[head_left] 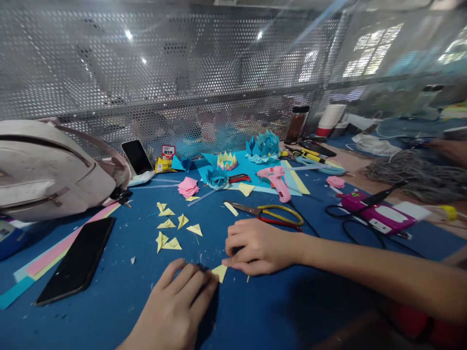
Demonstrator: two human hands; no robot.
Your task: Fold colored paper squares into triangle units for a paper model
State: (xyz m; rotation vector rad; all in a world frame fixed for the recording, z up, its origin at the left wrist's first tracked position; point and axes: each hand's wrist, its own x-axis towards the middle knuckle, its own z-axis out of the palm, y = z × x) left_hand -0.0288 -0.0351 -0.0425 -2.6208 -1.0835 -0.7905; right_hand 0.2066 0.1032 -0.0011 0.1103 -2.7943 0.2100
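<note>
A small piece of yellow paper [220,273] lies on the blue table between my hands. My left hand [178,301] has its fingers bent and pressed together at the paper's left edge. From the right, my right hand [260,247] pinches the paper's upper right corner, thumb and fingertips together. Several folded yellow paper triangles [167,224] are spread out beyond my left hand. Just past my right hand lie scissors [279,214] with yellow and red handles, beside a narrow yellow paper strip [231,209].
A pink glue gun [278,182] stands behind the scissors, near blue paper flowers [263,146] and a pink paper stack [188,186]. On the left are a black phone [77,262] and a white backpack [47,170]. At right, a magenta device [377,214] has trailing cables.
</note>
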